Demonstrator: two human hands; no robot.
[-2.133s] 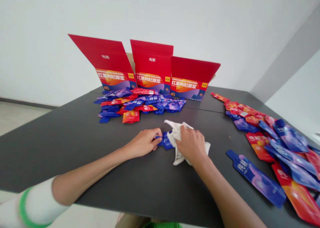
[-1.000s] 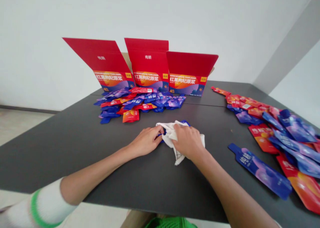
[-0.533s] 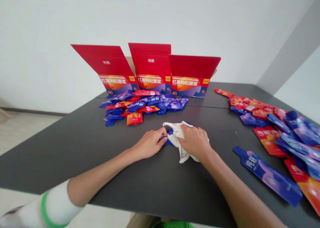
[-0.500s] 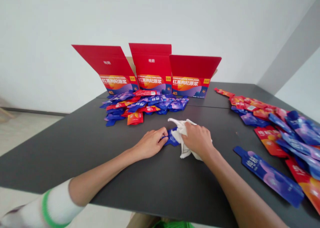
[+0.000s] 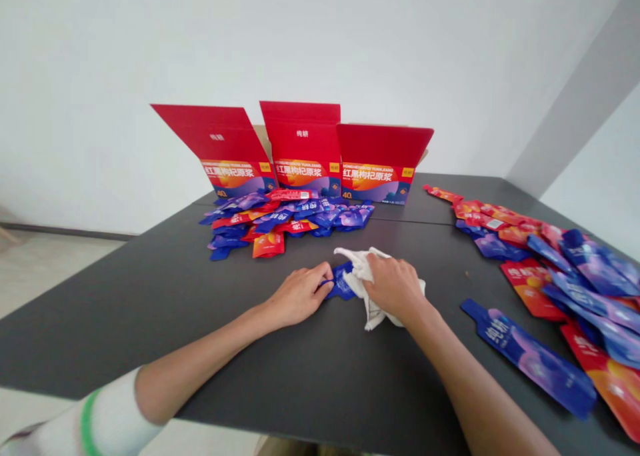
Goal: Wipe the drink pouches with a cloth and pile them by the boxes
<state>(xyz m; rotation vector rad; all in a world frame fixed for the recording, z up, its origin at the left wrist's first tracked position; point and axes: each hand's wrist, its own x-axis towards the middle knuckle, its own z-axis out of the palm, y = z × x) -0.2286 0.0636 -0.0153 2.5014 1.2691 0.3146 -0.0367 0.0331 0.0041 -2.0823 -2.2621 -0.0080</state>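
Note:
My left hand (image 5: pixel 301 295) is closed on the narrow neck end of a blue pouch (image 5: pixel 342 283) that lies on the dark table. In my right hand (image 5: pixel 395 284) is a bunched white cloth (image 5: pixel 374 315), pressed down over the other end of the same pouch. The cloth hides most of the pouch's body, so only a short blue part shows between my hands. To the right of my right forearm lies a single blue pouch (image 5: pixel 530 356), flat and apart from my hands.
Three open red boxes (image 5: pixel 306 169) stand along the back of the table (image 5: pixel 240 369), lids raised. A heap of blue and red pouches (image 5: pixel 295 216) lies before them. Another pile of pouches (image 5: pixel 530 279) spreads along the right side. Behind is a white wall.
The whole view has shifted slightly, with the boxes sitting a little lower in the picture. Both hands keep their hold on the pouch and the cloth, almost unmoved.

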